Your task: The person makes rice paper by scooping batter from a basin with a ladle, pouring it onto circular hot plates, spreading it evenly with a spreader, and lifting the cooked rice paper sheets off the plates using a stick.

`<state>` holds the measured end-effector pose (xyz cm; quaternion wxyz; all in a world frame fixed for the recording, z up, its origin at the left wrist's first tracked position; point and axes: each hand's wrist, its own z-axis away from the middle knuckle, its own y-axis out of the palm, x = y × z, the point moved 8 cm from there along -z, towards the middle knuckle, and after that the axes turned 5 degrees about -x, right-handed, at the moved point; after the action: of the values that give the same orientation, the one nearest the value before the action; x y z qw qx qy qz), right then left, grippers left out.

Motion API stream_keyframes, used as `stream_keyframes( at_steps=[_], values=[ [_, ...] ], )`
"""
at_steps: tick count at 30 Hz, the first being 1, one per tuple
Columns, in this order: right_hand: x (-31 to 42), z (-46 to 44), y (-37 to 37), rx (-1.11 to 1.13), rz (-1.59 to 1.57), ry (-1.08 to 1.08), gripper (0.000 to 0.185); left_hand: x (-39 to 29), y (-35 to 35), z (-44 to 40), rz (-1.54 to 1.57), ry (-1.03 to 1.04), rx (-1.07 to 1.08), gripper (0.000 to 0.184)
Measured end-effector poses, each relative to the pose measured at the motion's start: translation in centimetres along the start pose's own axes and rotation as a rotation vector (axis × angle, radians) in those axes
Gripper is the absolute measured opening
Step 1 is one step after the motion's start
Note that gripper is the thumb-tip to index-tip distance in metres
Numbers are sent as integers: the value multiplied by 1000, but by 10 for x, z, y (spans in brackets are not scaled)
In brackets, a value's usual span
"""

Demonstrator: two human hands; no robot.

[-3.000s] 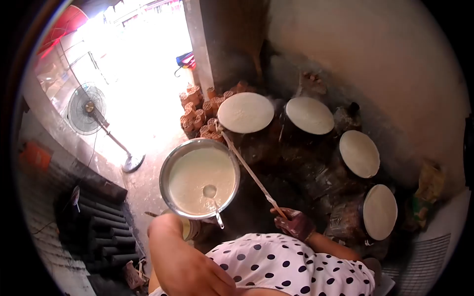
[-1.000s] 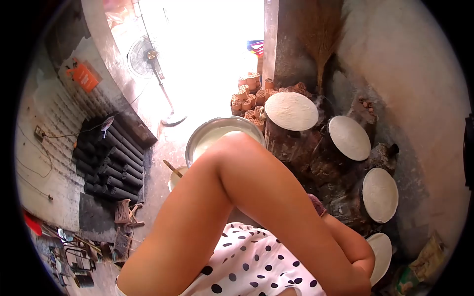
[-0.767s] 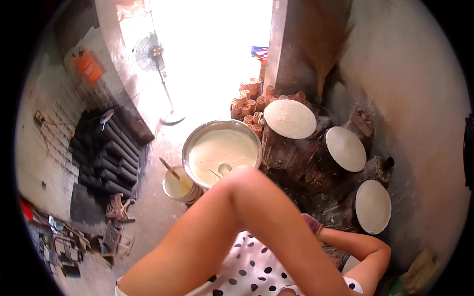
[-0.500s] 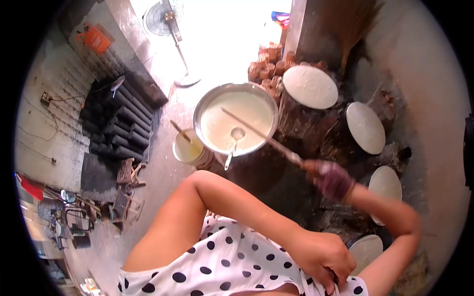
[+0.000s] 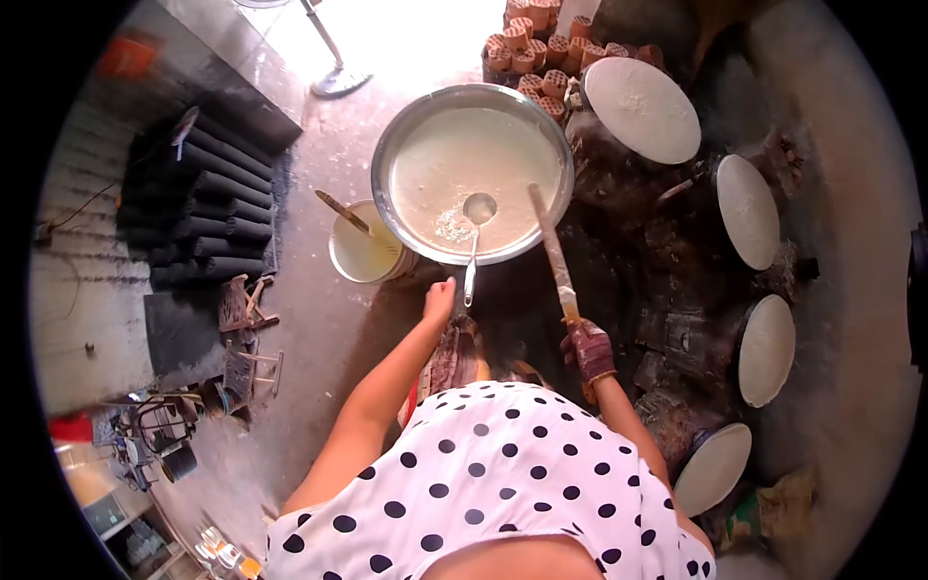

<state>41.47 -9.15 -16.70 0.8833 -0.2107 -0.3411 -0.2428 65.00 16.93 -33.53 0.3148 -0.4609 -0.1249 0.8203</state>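
Note:
A wide metal basin (image 5: 382, 184) of pale batter stands in front of me. A ladle (image 5: 471, 275) rests in it, its bowl in the batter and its handle over the near rim. My left hand (image 5: 440, 298) is just left of the ladle's handle, apart from it, with fingers curled; nothing shows in them. In a dark glove, my right hand (image 5: 588, 350) grips a long flat stick (image 5: 553, 253), whose far end lies over the basin's right side. Left of the basin is a bucket (image 5: 360, 253) of yellowish liquid with a wooden stick (image 5: 341, 210) leaning in it.
Several round pans on dark stoves curve down the right side, the nearest pale pan (image 5: 713, 470) beside my right arm. Perforated clay cylinders (image 5: 553, 50) are piled at the back. Black cylinders (image 5: 208, 217) are stacked at left, near small wooden stools (image 5: 259, 367). A fan stand (image 5: 338, 79) is behind.
My left hand has left the clothing at my right side and moved over near the ladle. My right hand has lowered, still holding the stick, which now points more steeply. The view has shifted downward.

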Motion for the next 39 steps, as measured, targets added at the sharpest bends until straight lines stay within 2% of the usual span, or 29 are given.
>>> stream_keyframes(
  at_steps=[1,3,4,6,8,9,10,12,13,14,15,16,18,19,20,21,22,23,24,26,27,28,30,32,38,39],
  values=[
    [-5,-11,10,14,33,-33,19,-15,4,-9,1,-17,26,39],
    [-10,-39,23,5,31,8,19,-35,73,14,930,-805,706,48],
    [9,-47,31,8,18,20,18,-55,86,7,1054,-745,909,45],
    [56,-60,39,-35,341,50,24,-65,86,-39,1120,-651,711,33],
    [80,-97,50,-234,963,-567,33,-56,90,-87,972,-562,716,20],
    [75,-114,52,-230,960,-551,33,-69,68,-88,745,-474,588,18],
    [71,-129,56,-189,950,-540,35,-73,58,-85,731,-485,593,18],
    [88,-134,67,-168,921,-504,38,-90,27,-96,281,-68,519,23],
    [103,-122,67,-193,903,-193,37,-98,14,-105,87,80,412,32],
    [101,-114,61,-210,874,114,37,-98,14,-112,74,76,434,32],
    [26,-155,67,-101,753,182,35,-108,10,-122,-110,227,386,35],
    [22,-149,68,-107,744,191,35,-119,8,-131,-290,383,329,38],
    [74,-113,84,-121,660,-559,32,-133,10,-131,-325,305,405,40],
    [94,-101,79,-232,801,-416,29,-133,16,-135,-354,352,430,38],
    [84,-107,78,-236,800,-409,29,-136,22,-138,-384,404,451,36],
    [70,-117,85,-171,759,-321,31,-137,25,-136,-389,409,455,36],
    [57,-127,91,-103,714,-235,35,-129,28,-134,-317,303,487,34],
    [65,-118,98,-101,686,-505,41,-122,33,-132,-246,192,517,33],
    [54,-118,102,-98,683,-499,41,-122,36,-128,-250,188,520,33],
    [5,-136,92,-272,647,-299,45,-111,53,-107,210,-269,672,30],
    [0,-123,109,-126,305,-55,47,-118,59,-91,345,-399,738,30],
    [-1,-102,126,-64,-8,219,50,-126,59,-83,334,-391,734,30],
    [13,-70,140,-14,-172,314,51,-135,61,-47,723,-749,741,23],
    [29,-49,138,20,-232,254,51,-168,38,-19,739,-692,712,28],
    [141,1,119,78,-318,-53,53,-326,-70,67,810,-99,666,33],
    [159,4,112,78,-360,-202,52,-349,-88,83,800,-13,672,34]
  ],
)
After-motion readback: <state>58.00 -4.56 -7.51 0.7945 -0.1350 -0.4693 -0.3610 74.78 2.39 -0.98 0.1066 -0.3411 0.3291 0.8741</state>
